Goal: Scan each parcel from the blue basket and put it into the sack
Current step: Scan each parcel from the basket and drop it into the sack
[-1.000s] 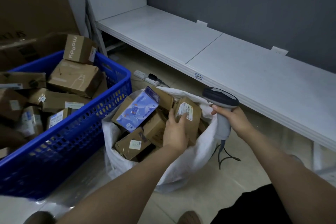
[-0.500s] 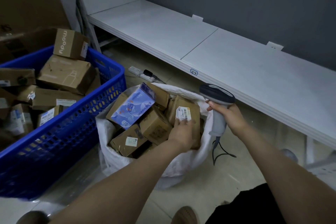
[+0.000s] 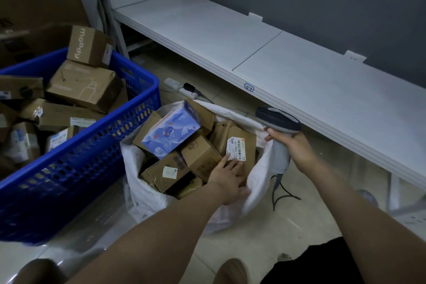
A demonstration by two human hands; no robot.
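Fingers point(image 3: 233, 163) of the left hand point(image 3: 227, 175) lie straight, I note, flat against the labelled parcel point(image 3: 242, 143) standing in the white sack point(image 3: 259, 175), right hand point(image 3: 294, 146) curled round the scanner point(image 3: 277, 122) just beside the rim, blue basket point(image 3: 92, 159) at left.

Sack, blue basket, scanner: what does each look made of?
Sack: likely white woven plastic or fabric, matt; its thin walls slump and crease. Blue basket: rigid moulded plastic, slight sheen; even colour, regular slotted walls. Scanner, gripped by the right hand: hard plastic, smooth; pale grey handle, darker head.
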